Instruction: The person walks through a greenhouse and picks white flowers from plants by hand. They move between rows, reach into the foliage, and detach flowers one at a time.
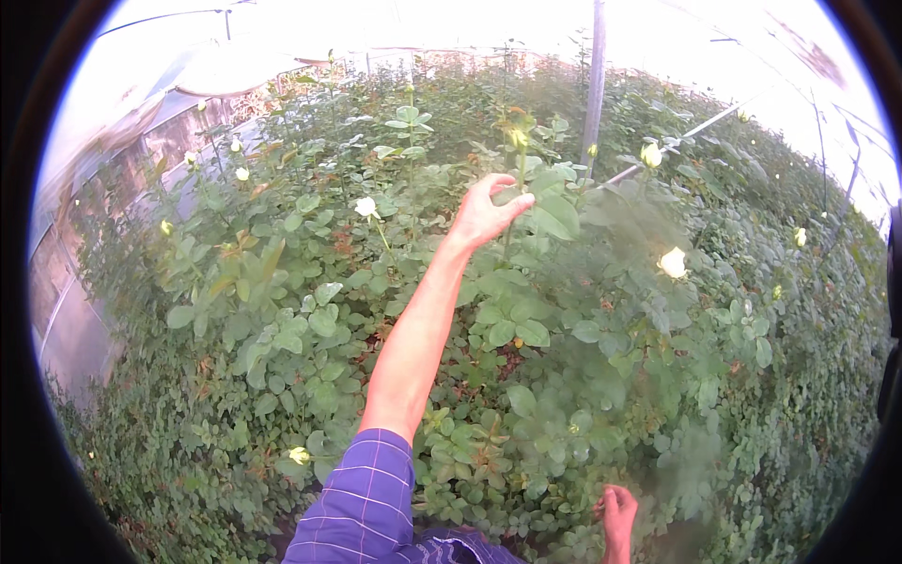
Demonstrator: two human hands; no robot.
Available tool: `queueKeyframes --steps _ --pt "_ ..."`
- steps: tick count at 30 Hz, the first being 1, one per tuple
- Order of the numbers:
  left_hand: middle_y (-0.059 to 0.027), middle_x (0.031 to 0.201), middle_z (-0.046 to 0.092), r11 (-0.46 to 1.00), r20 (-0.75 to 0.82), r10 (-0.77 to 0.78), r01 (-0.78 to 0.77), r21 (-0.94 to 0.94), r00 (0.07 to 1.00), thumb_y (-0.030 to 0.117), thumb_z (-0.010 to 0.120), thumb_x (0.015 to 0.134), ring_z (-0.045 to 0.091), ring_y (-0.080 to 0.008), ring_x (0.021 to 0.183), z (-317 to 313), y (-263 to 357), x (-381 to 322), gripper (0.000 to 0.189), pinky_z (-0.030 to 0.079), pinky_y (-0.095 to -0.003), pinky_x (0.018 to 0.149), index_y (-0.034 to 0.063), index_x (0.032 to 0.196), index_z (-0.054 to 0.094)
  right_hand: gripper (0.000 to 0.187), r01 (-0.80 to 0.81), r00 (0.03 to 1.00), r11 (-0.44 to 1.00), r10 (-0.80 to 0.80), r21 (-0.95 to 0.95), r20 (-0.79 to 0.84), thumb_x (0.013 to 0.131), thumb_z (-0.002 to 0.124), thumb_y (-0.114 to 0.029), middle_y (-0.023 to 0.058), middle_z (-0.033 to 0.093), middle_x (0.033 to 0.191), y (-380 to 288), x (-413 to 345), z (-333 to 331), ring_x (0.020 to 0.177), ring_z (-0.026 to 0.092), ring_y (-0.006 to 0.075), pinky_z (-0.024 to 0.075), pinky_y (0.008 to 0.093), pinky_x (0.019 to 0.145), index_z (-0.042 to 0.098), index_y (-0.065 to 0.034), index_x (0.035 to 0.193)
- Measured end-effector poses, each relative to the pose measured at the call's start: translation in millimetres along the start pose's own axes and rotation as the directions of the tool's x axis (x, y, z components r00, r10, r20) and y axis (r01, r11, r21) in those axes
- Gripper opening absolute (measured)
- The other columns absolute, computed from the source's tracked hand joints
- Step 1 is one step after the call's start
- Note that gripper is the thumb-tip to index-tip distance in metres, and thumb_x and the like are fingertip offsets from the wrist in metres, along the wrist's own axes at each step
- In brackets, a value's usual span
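My left hand reaches out over the rose bushes, its thumb and fingers curved apart beside a tall rose stem. A pale yellow-green rosebud tops that stem. Broad green leaves lie against the thumb tip; whether the hand touches the stem itself is not plain. Low at the right, my right hand hangs close to the foliage with curled fingers. Its palm side is hidden, so I cannot see whether anything is in it.
Dense rose bushes surround me, with an open white rose, a cream rose and a white bud. A metal post rises behind, a slanted bar beside it. Plastic sheeting and a low wall border the left.
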State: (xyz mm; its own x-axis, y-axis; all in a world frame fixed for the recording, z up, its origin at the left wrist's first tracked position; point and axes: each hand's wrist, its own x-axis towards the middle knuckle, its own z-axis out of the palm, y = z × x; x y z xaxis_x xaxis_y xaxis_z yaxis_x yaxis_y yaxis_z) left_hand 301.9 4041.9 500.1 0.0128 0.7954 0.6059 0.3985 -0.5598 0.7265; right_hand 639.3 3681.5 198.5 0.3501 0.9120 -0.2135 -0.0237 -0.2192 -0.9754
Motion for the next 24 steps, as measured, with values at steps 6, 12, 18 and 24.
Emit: queueKeyframes --steps 6,12,18,24 --pt "-0.0164 0.108 0.062 0.992 0.037 0.073 -0.069 -0.101 0.997 0.032 0.074 0.074 0.058 -0.0245 0.103 45.9 36.0 -39.7 0.051 0.043 -0.0343 0.091 -0.002 0.108 0.056 0.018 0.418 0.908 0.907 -0.419 -0.059 -0.007 0.091 0.052 -0.013 0.0021 0.057 0.067 -200.6 43.8 41.7 0.057 0.056 0.0088 0.0415 0.0202 0.049 0.06 0.0008 0.099" --pt "-0.0132 0.109 0.06 0.981 0.162 0.165 -0.145 -0.131 0.973 0.023 0.075 0.075 0.056 -0.0206 0.103 27.9 50.5 -98.0 0.051 0.042 -0.0328 0.092 -0.0023 0.114 0.054 0.02 0.652 0.75 0.758 -0.651 0.036 0.12 0.089 0.058 -0.017 0.0016 0.059 0.071 -347.5 78.9 125.3 0.059 0.056 0.0071 0.041 0.0199 0.05 0.062 -0.0002 0.098" --pt "-0.0168 0.102 0.061 0.95 0.085 0.311 -0.309 -0.045 0.946 -0.003 0.06 0.067 0.056 -0.034 0.097 57.5 57.7 -120.5 0.038 0.044 -0.0392 0.084 0.0005 0.105 0.058 0.021 0.662 0.724 0.741 -0.592 -0.115 0.354 0.083 0.06 -0.014 0.005 0.061 0.07 -366.7 101.3 151.2 0.058 0.059 0.0093 0.0453 0.0251 0.052 0.062 0.003 0.096" --pt "-0.0163 0.091 0.064 0.924 -0.015 0.382 -0.382 0.0 0.924 -0.005 0.063 0.067 0.062 -0.0317 0.086 61.0 61.0 -131.2 0.028 0.048 -0.037 0.077 -0.0015 0.095 0.062 0.024 0.66 0.74 0.703 -0.547 -0.264 0.392 0.08 0.064 -0.02 0.007 0.061 0.065 -360.1 100.8 145.7 0.055 0.057 0.0104 0.0451 0.0271 0.051 0.064 0.0035 0.08"
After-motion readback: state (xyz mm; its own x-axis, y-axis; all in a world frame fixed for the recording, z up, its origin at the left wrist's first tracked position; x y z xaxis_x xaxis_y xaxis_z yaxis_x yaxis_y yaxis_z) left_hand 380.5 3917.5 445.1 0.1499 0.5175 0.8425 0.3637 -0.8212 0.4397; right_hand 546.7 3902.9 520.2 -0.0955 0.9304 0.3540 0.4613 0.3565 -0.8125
